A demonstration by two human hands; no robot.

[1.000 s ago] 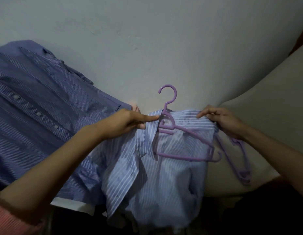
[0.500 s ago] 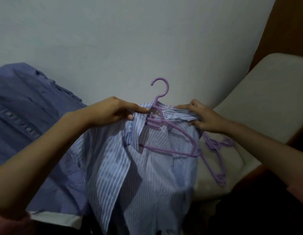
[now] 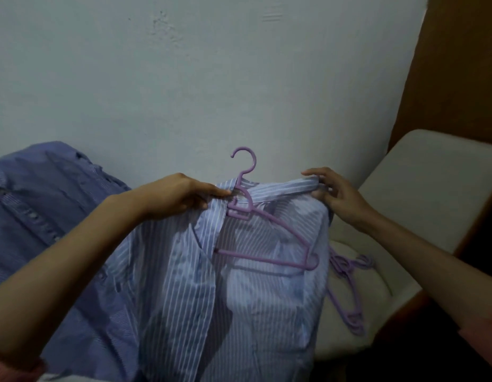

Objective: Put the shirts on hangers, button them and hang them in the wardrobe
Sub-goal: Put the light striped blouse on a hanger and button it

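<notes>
A pale striped shirt (image 3: 239, 285) hangs open in front of the wall (image 3: 184, 78), with a purple hanger (image 3: 262, 232) inside it, hook up above the collar. The left hand (image 3: 178, 197) pinches the collar beside the hanger's neck; the right hand (image 3: 335, 191) grips the collar's other end. More purple hangers (image 3: 349, 288) lie on a cream cushion (image 3: 432, 188) to the right. A darker blue shirt (image 3: 32, 210) lies on the left.

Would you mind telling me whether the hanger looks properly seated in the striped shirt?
Not yet. The purple hanger sits askew: its right arm and crossbar lie exposed over the light striped shirt, while the left hand and right hand pinch the collar.
</notes>
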